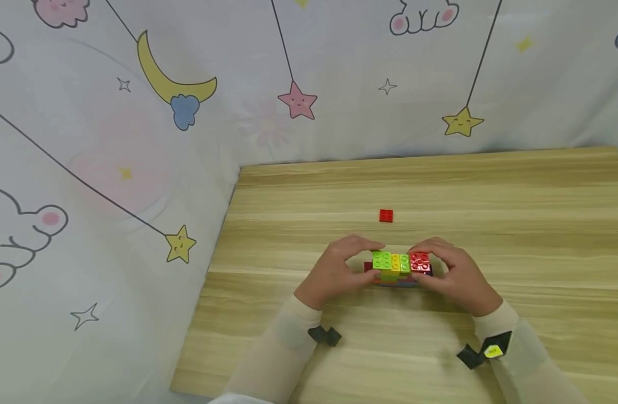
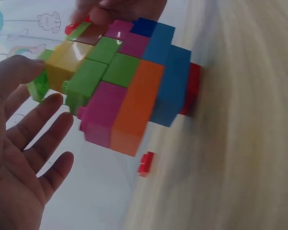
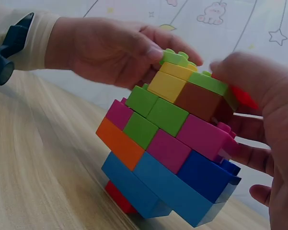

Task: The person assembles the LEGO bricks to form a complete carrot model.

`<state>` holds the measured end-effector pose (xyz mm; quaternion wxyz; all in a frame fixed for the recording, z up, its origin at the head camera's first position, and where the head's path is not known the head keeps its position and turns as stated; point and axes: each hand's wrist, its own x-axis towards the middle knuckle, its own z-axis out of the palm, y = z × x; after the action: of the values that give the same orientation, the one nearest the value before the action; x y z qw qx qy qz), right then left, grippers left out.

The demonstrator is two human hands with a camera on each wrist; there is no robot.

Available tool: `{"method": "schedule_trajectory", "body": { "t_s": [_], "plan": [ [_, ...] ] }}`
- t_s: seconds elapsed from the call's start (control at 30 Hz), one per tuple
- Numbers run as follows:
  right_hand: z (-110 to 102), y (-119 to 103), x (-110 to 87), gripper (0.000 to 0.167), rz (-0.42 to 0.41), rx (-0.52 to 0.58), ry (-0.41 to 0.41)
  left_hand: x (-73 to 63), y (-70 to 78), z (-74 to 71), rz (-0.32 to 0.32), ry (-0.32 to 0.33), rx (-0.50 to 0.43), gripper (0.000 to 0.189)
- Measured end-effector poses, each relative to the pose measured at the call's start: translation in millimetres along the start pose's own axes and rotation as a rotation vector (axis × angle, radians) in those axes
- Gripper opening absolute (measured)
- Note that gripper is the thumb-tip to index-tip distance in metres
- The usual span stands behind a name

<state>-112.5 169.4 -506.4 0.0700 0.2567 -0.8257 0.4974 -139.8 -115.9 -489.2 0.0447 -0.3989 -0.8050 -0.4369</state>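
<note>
A stacked building-block structure stands on the table, with blue, orange, magenta, green, brown and yellow rows over a red brick at its base. My left hand pinches the light green brick at the top left, thumb in front and index finger behind. At the top right, my right hand pinches a studded red brick. In the right wrist view that red brick is mostly hidden behind the thumb. The other fingers of both hands spread beside the structure.
A loose red brick lies on the wood-grain table behind the structure. White cloth printed with stars and a moon hangs along the table's back and left edges.
</note>
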Motion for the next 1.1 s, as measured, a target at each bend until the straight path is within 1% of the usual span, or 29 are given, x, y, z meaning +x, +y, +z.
{"method": "schedule_trajectory", "body": {
  "t_s": [0.13, 0.23, 0.33, 0.43, 0.53, 0.67, 0.77, 0.93, 1.1],
  "plan": [
    [-6.9, 9.2, -1.7, 0.035, 0.05, 0.151, -0.002, -6.2, -10.1, 8.6, -0.062, -0.001, -0.053, 0.051],
    [-13.7, 23.9, 1.3, 0.027, 0.11, 0.187, 0.033, -9.8, -17.2, 14.2, -0.109, -0.009, -0.069, 0.047],
    [-19.5, 42.2, 6.0, 0.024, 0.19, 0.133, 0.069, -12.5, -22.5, 19.5, -0.137, -0.012, -0.091, 0.04],
    [-23.0, 56.8, 13.1, 0.024, 0.262, 0.071, 0.075, -14.0, -23.9, 22.8, -0.152, -0.008, -0.099, 0.036],
    [-24.0, 64.7, 25.6, 0.022, 0.288, 0.006, 0.075, -14.3, -23.0, 23.7, -0.149, 0.004, -0.089, 0.035],
    [-22.3, 73.1, 45.7, 0.022, 0.299, -0.065, 0.053, -14.9, -23.2, 25.5, -0.121, 0.018, -0.077, 0.034],
    [-17.7, 82.4, 59.0, 0.026, 0.295, -0.086, 0.005, -17.1, -24.0, 26.5, -0.106, 0.026, -0.07, 0.034],
    [-5.5, 94.2, 77.9, 0.032, 0.229, -0.12, -0.081, -20.6, -23.1, 23.5, -0.101, 0.031, -0.052, 0.033],
    [5.6, 101.4, 94.6, 0.04, 0.159, -0.156, -0.129, -22.7, -26.3, 18.1, -0.089, 0.039, -0.023, 0.034]
  ]
}}
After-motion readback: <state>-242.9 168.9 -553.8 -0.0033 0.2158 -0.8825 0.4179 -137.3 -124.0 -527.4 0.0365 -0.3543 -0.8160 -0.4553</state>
